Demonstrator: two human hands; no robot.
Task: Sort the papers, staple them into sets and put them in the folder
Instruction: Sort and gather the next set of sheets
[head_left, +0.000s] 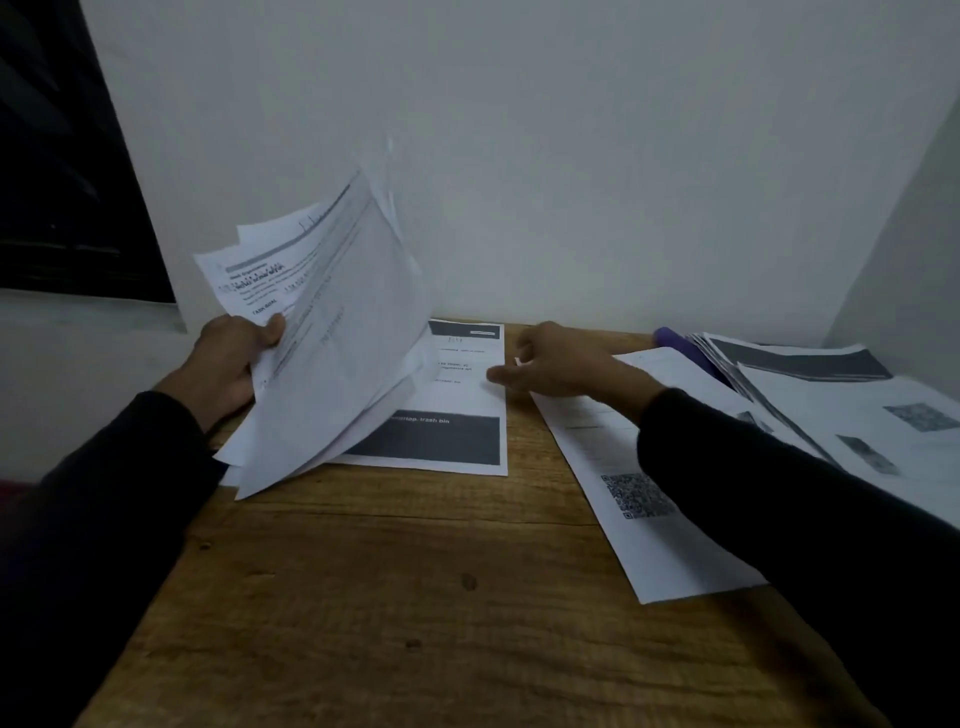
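While the wooden desk (415, 597) holds papers in three spots, sorting looks only partly done. A messy pile (841, 410) lies at 3 o'clock, over something purple (675, 340) that may be the folder. One sheet (457, 400) lies flat at 12 o'clock, long side running away from the person. The left hand (228, 369) grips a raised bunch of papers (332, 332) at 10 o'clock. The right hand (556, 366), fingers loose and holding nothing, hovers nearest the flat sheet's right edge. No stapler shows.
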